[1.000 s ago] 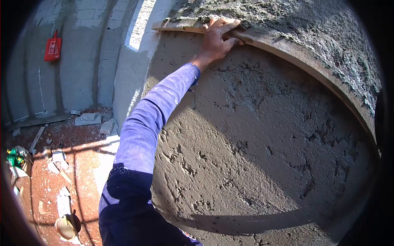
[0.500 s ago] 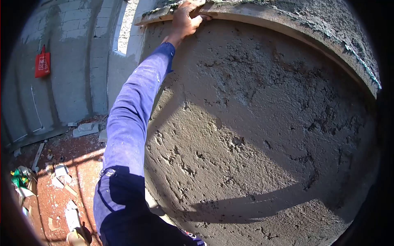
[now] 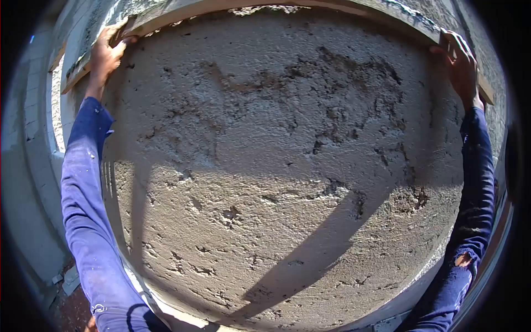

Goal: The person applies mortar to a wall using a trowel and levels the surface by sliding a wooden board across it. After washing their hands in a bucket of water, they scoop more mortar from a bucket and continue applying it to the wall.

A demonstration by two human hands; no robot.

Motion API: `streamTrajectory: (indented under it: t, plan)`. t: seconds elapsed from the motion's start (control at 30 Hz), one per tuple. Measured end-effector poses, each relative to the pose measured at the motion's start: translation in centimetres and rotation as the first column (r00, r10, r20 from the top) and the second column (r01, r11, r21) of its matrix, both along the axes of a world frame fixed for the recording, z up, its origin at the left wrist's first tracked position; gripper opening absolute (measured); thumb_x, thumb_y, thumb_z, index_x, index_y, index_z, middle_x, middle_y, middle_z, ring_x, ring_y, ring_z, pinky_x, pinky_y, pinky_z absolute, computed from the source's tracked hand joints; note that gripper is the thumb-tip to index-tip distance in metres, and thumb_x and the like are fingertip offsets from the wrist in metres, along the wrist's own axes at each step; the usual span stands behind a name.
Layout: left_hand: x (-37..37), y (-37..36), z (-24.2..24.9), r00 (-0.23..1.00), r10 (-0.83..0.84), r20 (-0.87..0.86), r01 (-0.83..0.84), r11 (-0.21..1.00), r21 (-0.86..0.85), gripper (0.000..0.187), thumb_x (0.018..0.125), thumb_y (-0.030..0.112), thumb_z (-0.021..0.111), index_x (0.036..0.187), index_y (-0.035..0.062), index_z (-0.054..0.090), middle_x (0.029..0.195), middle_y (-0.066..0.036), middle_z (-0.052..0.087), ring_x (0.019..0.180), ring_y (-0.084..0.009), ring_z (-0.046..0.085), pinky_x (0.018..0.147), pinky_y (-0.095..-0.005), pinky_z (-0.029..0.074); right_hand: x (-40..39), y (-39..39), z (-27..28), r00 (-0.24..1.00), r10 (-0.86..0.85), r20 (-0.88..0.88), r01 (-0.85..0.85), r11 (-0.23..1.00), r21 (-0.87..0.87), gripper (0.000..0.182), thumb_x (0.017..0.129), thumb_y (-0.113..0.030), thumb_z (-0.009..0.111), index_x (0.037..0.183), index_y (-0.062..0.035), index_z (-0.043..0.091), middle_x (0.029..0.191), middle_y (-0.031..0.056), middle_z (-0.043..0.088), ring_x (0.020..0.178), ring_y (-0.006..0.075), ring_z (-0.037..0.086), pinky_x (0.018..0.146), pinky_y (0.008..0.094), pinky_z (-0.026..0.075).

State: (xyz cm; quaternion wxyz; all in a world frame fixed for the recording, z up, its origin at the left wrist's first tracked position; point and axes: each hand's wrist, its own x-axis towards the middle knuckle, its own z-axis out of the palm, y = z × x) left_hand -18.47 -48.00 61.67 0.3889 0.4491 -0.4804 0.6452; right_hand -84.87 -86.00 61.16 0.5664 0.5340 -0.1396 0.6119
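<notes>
A long wooden straightedge board lies across the upper part of a wall of rough wet mortar. Near its left end, my left hand grips it with the fingers over the top and the thumb below. My right hand is wrapped round the board close to its right end. Both arms reach up in blue sleeves. The mortar under the board is pitted, with darker hollows in its upper right half. Fresh mortar clings along the board's upper edge.
A window opening is at the left, beside a grey block wall. Rubble lies on the ground at lower left. Shadows of my arms and the board fall across the mortar.
My view has swung right, so the wall now faces me squarely. My right hand and the board's right end have come into view. My left hand still grips the board.
</notes>
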Motion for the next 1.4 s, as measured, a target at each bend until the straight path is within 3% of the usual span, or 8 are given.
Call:
streamTrajectory:
  t: [0.23, 0.3, 0.4, 0.67, 0.9, 0.93, 1.1, 1.4]
  plan:
    - [-6.9, -3.6, -8.8, 0.946, -0.263, -0.191, 0.267, 0.964, -0.003, 0.052, 0.08, -0.008, 0.058, 0.13, 0.0072, 0.057, 0.116, -0.01, 0.06, 0.105, -0.0198, 0.062, 0.091, -0.03, 0.048, -4.2, -0.7, -6.7, 0.999, 0.02, 0.025, -0.023, 0.986, 0.167, 0.046, 0.082, -0.035, 0.072, 0.121, -0.0117, 0.061, 0.119, 0.0132, 0.062, 0.095, 0.0334, 0.066, 0.082, 0.0406, 0.054]
    - [-10.4, -6.1, -9.0, 0.997, 0.044, -0.056, -0.054, 0.982, -0.179, 0.052, 0.08, -0.006, 0.062, 0.129, 0.0119, 0.06, 0.113, -0.009, 0.061, 0.1, -0.0185, 0.063, 0.088, -0.0315, 0.048, -7.3, -3.3, -6.8, 0.999, -0.002, 0.049, -0.009, 0.972, 0.233, 0.05, 0.082, -0.035, 0.072, 0.123, -0.0098, 0.058, 0.121, 0.0139, 0.061, 0.101, 0.0344, 0.064, 0.086, 0.0412, 0.052]
    - [-13.5, -6.9, -5.7, 0.954, -0.066, -0.291, 0.037, 0.994, -0.103, 0.049, 0.081, 0.007, 0.068, 0.129, 0.0089, 0.059, 0.115, -0.007, 0.062, 0.102, -0.0191, 0.062, 0.088, -0.0309, 0.047, -8.2, -4.2, -3.2, 0.991, 0.02, 0.132, -0.054, 0.963, 0.265, 0.051, 0.083, -0.033, 0.071, 0.124, -0.0075, 0.056, 0.12, 0.0156, 0.062, 0.112, 0.0343, 0.059, 0.094, 0.0408, 0.047]
    - [5.5, 0.1, 5.7, 0.97, 0.175, 0.169, -0.154, 0.979, -0.131, 0.051, 0.082, -0.003, 0.053, 0.133, 0.0053, 0.052, 0.131, -0.013, 0.057, 0.123, -0.027, 0.052, 0.106, -0.0339, 0.037, 1.3, 3.9, 4.1, 0.995, 0.067, 0.067, -0.072, 0.995, 0.07, 0.035, 0.083, -0.027, 0.066, 0.112, -0.0098, 0.058, 0.109, 0.0135, 0.062, 0.103, 0.033, 0.06, 0.087, 0.0421, 0.049]
    - [13.6, 4.8, -0.9, 0.895, 0.374, -0.242, -0.445, 0.72, -0.532, 0.051, 0.079, 0.023, 0.078, 0.124, 0.0059, 0.06, 0.117, -0.017, 0.063, 0.102, -0.0265, 0.063, 0.087, -0.0377, 0.05, 5.3, 10.3, 1.3, 0.996, 0.064, 0.056, -0.065, 0.998, 0.026, 0.02, 0.082, -0.018, 0.061, 0.101, -0.0115, 0.058, 0.1, 0.0113, 0.062, 0.096, 0.0315, 0.06, 0.082, 0.0441, 0.05]
    - [12.1, 4.3, -2.5, 0.972, -0.017, -0.233, -0.11, 0.848, -0.519, 0.058, 0.074, 0.025, 0.083, 0.119, -0.0035, 0.059, 0.11, -0.016, 0.066, 0.096, -0.0241, 0.064, 0.085, -0.0336, 0.05, 5.2, 12.2, -0.2, 0.993, 0.117, 0.017, -0.117, 0.991, 0.06, 0.019, 0.081, -0.018, 0.065, 0.097, -0.0092, 0.061, 0.096, 0.0123, 0.062, 0.09, 0.0311, 0.061, 0.079, 0.0425, 0.05]
    - [1.8, 7.4, -12.6, 0.604, -0.761, -0.236, 0.447, 0.569, -0.69, 0.053, 0.079, -0.007, 0.071, 0.127, -0.0113, 0.047, 0.109, -0.018, 0.065, 0.099, -0.0222, 0.064, 0.087, -0.0304, 0.052, 4.7, 14.2, -7.3, 0.982, -0.106, 0.157, 0.051, 0.945, 0.323, 0.049, 0.084, -0.036, 0.069, 0.126, -0.0123, 0.058, 0.131, 0.0124, 0.056, 0.117, 0.0289, 0.058, 0.095, 0.0357, 0.047]
    - [-3.1, 19.5, -29.7, -0.123, -0.909, -0.398, 0.772, 0.165, -0.614, 0.041, 0.086, 0.004, 0.069, 0.122, -0.0041, 0.051, 0.118, -0.014, 0.058, 0.109, -0.0291, 0.059, 0.099, -0.0503, 0.048, 4.3, 21.3, -29.5, 0.996, 0.09, 0.023, -0.089, 0.851, 0.517, 0.048, 0.084, -0.018, 0.072, 0.128, -0.0101, 0.056, 0.129, 0.0103, 0.058, 0.119, 0.0267, 0.055, 0.098, 0.0374, 0.045]
